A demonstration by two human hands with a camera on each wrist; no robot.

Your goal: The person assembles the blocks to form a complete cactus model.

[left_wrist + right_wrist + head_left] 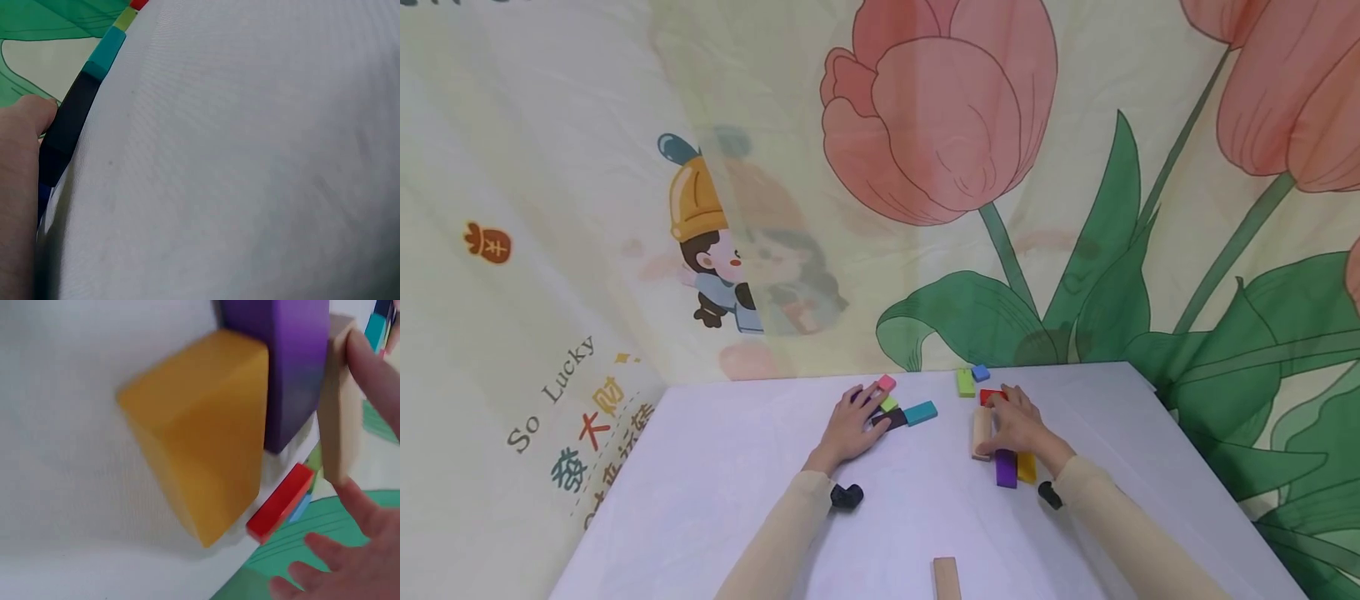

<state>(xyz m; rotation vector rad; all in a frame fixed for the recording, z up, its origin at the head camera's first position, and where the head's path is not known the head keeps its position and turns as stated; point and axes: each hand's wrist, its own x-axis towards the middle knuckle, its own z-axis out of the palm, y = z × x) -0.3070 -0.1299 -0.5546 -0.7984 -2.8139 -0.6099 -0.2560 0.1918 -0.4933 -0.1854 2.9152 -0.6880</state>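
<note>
On the right, my right hand (1021, 427) pinches a plain wooden block (981, 433) lengthwise, thumb on one end and index finger on the other. In the right wrist view, a purple block (294, 381) stands beside the wooden block, with a yellow block (206, 425) behind it. A red block (992, 397) lies by the right fingers. My left hand (848, 427) rests, fingers spread, over a cluster of blocks. Its thumb touches a black block (70, 122); a teal block (921, 412) adjoins that. Green (889, 404) and pink (887, 382) blocks lie near its fingertips, and a dark blue block is mostly covered.
At the table's back edge lie a lime green block (966, 383) and a blue block (981, 372). Another plain wooden block (947, 577) lies at the front. A printed tulip curtain (940, 133) hangs behind the white table (700, 483).
</note>
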